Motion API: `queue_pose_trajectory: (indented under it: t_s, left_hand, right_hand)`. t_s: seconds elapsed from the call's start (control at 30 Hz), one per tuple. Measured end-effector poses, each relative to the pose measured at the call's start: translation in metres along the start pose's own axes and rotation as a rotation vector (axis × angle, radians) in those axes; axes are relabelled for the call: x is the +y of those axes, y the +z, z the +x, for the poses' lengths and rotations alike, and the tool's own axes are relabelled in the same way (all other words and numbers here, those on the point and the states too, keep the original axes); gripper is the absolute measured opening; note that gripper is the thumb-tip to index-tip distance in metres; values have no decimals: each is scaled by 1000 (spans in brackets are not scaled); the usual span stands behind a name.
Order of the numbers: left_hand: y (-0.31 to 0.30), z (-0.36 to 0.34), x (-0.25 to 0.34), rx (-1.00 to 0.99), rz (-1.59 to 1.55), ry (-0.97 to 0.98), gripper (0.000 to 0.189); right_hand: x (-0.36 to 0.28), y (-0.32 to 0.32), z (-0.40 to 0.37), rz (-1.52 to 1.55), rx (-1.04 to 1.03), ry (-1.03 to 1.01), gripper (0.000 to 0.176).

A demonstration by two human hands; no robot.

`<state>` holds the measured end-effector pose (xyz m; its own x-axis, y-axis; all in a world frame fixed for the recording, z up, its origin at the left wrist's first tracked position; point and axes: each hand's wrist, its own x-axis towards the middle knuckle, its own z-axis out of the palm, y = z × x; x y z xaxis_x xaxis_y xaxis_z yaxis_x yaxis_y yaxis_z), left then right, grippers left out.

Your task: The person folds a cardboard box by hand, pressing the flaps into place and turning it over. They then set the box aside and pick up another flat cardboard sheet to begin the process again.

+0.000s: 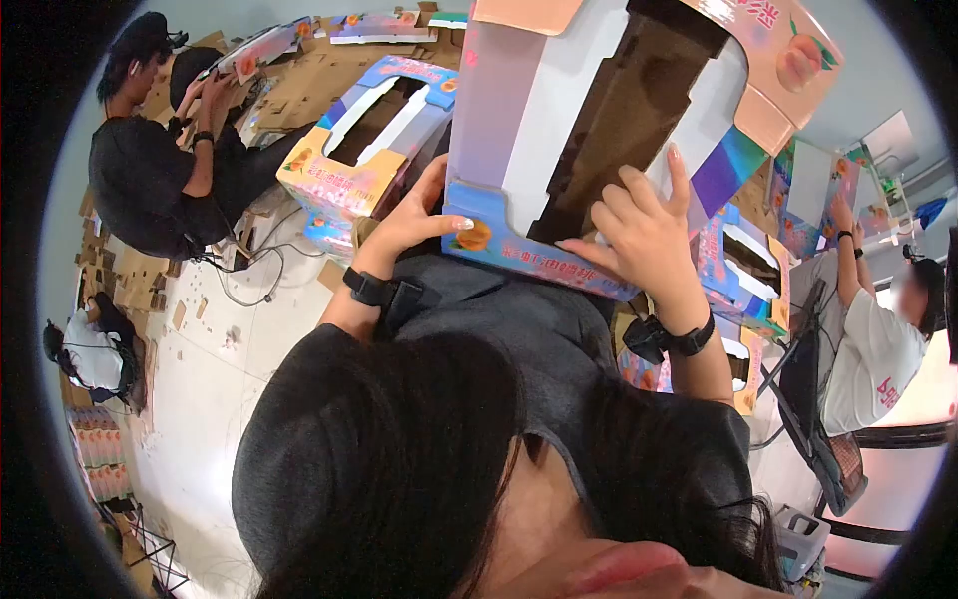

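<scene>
A large printed cardboard box (499, 130) with a long opening in its upper face is held in front of my chest. My left hand (414, 220) grips its lower left corner, the thumb over the blue printed edge and the fingers at the side. On the right part of the face lies my right hand (644, 225), index finger stretched out along the white flap, the other fingers bent and the thumb near the lower edge. Dark bands with black modules are round both wrists.
A similar printed box (349, 170) stands to the left, more boxes (743, 265) to the right. Flat brown cardboard (289, 85) lies beyond. People in black (150, 190) and white (873, 339) work at either side. Cables (264, 295) lie on the floor, and a folding chair (813, 399) stands right.
</scene>
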<state>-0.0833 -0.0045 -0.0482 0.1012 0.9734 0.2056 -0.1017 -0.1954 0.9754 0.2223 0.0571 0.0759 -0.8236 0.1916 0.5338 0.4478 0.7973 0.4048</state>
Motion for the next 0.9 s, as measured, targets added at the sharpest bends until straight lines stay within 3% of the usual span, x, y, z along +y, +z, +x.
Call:
queue_pose_trajectory:
  t_s: [0.27, 0.63, 0.77, 0.9]
  left_hand:
    - [-4, -1, -16, 1, 14, -29, 94]
    - [-12, -3, -27, -59, 277, 94, 104]
    - [-9, 1, -17, -103, 265, 118, 109]
    - [-4, 4, -3, -109, 217, 138, 99]
  right_hand:
    - [-7, -1, -5, -27, 53, 73, 38]
    - [-23, 3, -31, -158, 86, 144, 36]
    - [-13, -2, -34, -134, 230, 226, 36]
    - [2, -8, -59, -112, 271, 336, 33]
